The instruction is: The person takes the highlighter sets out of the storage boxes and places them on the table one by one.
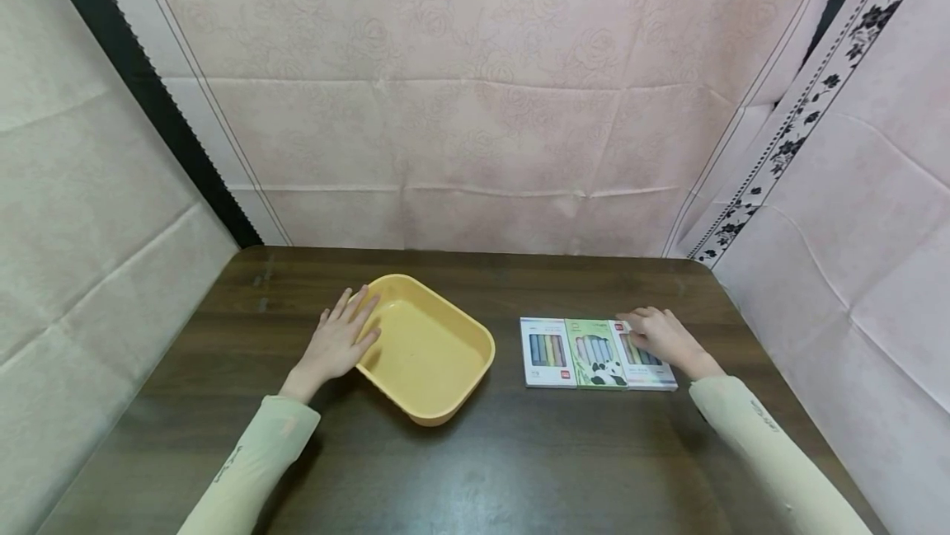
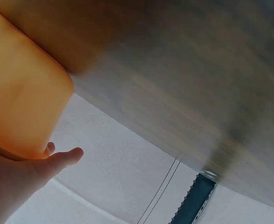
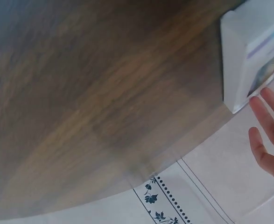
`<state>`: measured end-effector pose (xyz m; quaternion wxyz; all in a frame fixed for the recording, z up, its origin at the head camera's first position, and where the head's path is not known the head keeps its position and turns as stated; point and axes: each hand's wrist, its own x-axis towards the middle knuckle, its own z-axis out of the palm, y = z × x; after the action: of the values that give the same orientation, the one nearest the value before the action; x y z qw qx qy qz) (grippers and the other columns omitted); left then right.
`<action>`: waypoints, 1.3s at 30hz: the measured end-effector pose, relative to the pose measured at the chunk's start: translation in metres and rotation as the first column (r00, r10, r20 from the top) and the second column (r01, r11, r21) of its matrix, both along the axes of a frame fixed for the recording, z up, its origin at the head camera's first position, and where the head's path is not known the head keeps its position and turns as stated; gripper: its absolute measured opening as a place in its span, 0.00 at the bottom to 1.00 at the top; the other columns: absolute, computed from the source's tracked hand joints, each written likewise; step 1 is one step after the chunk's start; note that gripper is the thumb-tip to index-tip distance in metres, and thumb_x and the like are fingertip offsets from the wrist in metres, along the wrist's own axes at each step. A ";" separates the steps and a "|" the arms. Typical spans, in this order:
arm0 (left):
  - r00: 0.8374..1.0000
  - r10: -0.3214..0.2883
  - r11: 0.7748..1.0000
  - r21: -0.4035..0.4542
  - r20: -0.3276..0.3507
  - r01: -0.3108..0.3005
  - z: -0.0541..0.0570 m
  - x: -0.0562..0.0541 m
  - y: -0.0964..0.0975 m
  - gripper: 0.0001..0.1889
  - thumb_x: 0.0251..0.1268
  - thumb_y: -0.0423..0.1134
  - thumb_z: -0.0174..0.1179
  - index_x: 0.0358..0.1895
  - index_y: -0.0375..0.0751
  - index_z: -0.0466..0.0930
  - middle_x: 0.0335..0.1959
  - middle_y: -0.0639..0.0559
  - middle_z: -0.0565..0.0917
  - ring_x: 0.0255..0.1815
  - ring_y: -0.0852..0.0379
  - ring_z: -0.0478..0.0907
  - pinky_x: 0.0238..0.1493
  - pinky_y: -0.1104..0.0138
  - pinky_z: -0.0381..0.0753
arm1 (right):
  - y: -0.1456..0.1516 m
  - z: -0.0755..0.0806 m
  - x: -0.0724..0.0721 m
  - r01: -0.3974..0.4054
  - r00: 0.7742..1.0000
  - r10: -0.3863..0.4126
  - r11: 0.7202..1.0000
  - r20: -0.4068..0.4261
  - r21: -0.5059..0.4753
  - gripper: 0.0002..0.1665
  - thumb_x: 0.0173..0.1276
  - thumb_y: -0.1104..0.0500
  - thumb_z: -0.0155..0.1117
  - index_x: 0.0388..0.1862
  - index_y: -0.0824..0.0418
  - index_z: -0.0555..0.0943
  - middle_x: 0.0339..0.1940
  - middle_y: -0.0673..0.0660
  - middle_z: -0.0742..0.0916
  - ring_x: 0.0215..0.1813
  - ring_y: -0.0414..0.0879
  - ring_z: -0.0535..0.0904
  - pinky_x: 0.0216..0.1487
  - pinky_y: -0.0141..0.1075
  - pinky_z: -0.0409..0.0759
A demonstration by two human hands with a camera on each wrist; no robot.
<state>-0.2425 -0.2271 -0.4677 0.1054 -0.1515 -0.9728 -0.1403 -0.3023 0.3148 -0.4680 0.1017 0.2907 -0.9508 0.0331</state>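
Observation:
A yellow plastic basin sits at an angle on the table, left of the middle. My left hand lies with spread fingers over its left rim; in the left wrist view the thumb stands out beside the basin's wall. Three flat boxes lie side by side to the right: a white box, a green box with a panda picture, and another white box. Pastel-coloured sticks are pictured or show on their fronts. My right hand rests fingertips on the rightmost box, fingers loosely bent.
The dark brown wooden table carries the basin and boxes, with a gap between them. Pale patterned cloth hangs behind the table's far edge and along both sides. A floral border strip runs down the right cloth.

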 end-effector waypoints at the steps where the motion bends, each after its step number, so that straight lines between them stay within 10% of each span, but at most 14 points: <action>1: 1.000 0.000 1.000 -0.001 0.000 0.000 0.000 0.000 0.000 0.30 0.66 0.51 0.44 0.68 0.46 0.53 0.71 0.44 0.51 0.72 0.41 0.42 0.58 0.35 0.52 | -0.001 0.001 0.001 0.009 1.000 -0.009 1.000 0.013 -0.009 0.21 0.56 0.62 0.61 0.50 0.64 0.78 0.42 0.61 0.84 0.45 0.56 0.79 0.39 0.50 0.74; 25: 0.997 -0.014 0.997 0.071 0.077 0.008 0.005 0.001 -0.001 0.30 0.68 0.53 0.39 0.70 0.47 0.49 0.72 0.46 0.46 0.72 0.41 0.38 0.60 0.35 0.48 | -0.012 0.013 0.024 0.162 0.966 -0.127 0.977 0.225 -0.142 0.20 0.62 0.57 0.57 0.50 0.67 0.77 0.46 0.67 0.83 0.47 0.59 0.79 0.41 0.51 0.76; 33: 0.993 -0.056 0.978 0.206 0.107 0.034 0.011 0.003 -0.002 0.29 0.69 0.52 0.36 0.70 0.45 0.48 0.72 0.44 0.47 0.72 0.40 0.38 0.58 0.33 0.44 | -0.022 0.015 0.031 0.217 0.947 -0.180 0.969 0.266 -0.117 0.19 0.63 0.57 0.55 0.51 0.63 0.77 0.49 0.66 0.81 0.28 0.45 0.71 0.24 0.36 0.66; 39: 0.992 -0.066 0.965 0.259 0.104 0.037 0.012 0.001 -0.005 0.29 0.69 0.52 0.37 0.70 0.45 0.48 0.71 0.42 0.48 0.72 0.40 0.38 0.58 0.32 0.40 | -0.030 0.015 0.038 0.246 0.941 -0.205 0.960 0.268 -0.131 0.19 0.63 0.58 0.53 0.51 0.65 0.77 0.30 0.59 0.84 0.14 0.39 0.55 0.14 0.31 0.54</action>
<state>-0.2411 -0.2322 -0.4559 0.0661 -0.1536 -0.9465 -0.2759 -0.2646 0.2848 -0.4532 0.0066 0.1637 -0.9772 0.1352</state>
